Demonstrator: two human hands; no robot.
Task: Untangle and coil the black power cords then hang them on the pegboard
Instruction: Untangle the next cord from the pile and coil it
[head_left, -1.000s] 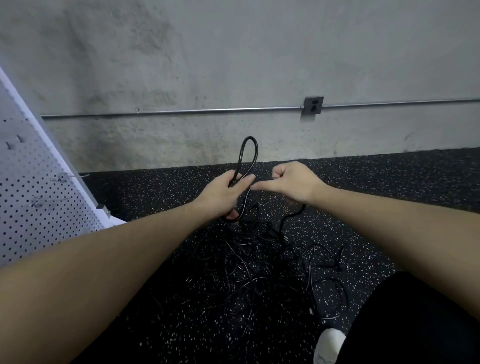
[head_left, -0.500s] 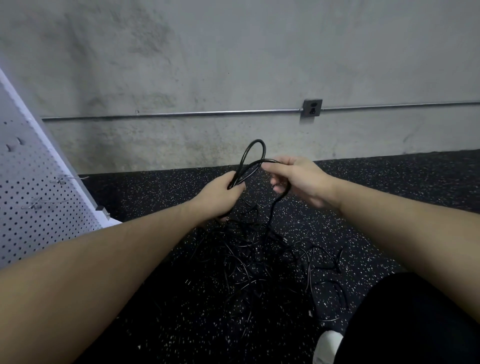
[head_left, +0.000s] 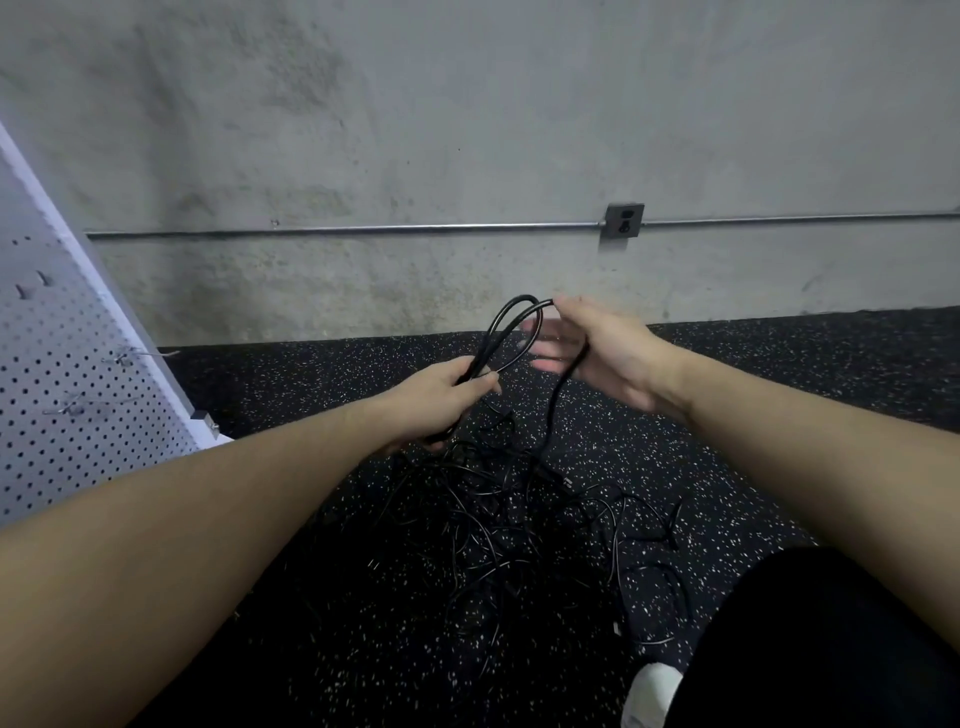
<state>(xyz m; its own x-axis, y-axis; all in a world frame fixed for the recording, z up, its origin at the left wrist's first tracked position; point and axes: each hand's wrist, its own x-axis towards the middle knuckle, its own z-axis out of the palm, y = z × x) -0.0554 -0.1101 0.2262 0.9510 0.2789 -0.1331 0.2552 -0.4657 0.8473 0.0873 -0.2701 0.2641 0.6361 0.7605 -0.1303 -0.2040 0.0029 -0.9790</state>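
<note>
Coiling the first cord, early stage. Left hand (head_left: 441, 395) grips a small bundle of black loops (head_left: 511, 325), fingers curled round them just below where the loops stand up in front of the concrete wall (head_left: 467, 130). Right hand (head_left: 597, 353) is at the top of the loops; the cord runs across its palm and drops down to the floor. Its fingers are motion-blurred, so I can't tell if they're pinching the cord or just guiding it.

Progress, as I read it:
- Only a couple of turns in the coil so far.
- Rest of the cords are a tangled pile (head_left: 519, 519) on the speckled rubber floor (head_left: 779, 389), right below the hands. The strand from the right hand feeds straight into it.
- Pegboard (head_left: 78, 415) stands at far left with bare metal hooks (head_left: 130, 356); nothing hung on the part that shows.
- Left to do: nearly everything. Finish this coil, free the others, coil them, hang all.

Hard to see:
- Black cords on dark floor, so can't count them or trace which strand is which.
- A few plug ends seem to show in the pile, not certain.
- Pegboard is cut off by the frame edge; upper and left sections out of view.
- Lower end of the bundle is hidden behind the left hand.
- Dark-clothed knee (head_left: 805, 649) and white shoe tip (head_left: 652, 696) cover the floor bottom right.
</note>
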